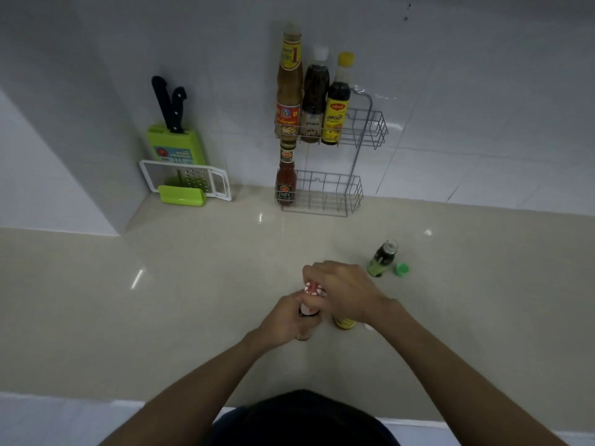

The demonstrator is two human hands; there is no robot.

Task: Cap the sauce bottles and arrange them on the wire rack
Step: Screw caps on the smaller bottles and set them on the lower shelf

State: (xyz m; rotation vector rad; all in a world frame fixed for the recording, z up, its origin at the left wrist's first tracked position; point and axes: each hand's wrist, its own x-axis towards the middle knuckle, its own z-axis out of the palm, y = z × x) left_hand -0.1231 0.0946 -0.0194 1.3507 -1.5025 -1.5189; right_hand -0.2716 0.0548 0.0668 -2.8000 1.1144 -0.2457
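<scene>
1. Gripping a sauce bottle (pixel 306 312) at lower centre, the left hand (pixel 291 320) is closing around its body; the right hand (pixel 346 289) is pinching the red-and-white cap (pixel 313 288) onto it.
2. Four bottles are already sitting capped in the wire rack (pixel 367 130), upper centre.
3. Still waiting: green bottle (pixel 382 258), uncapped, its green cap (pixel 401 269) lying beside; yellow-labelled bottle (pixel 345 323), mostly hidden.

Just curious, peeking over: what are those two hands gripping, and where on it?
The left hand grips a small glass sauce bottle by its body; the right hand pinches its red-and-white cap.
</scene>
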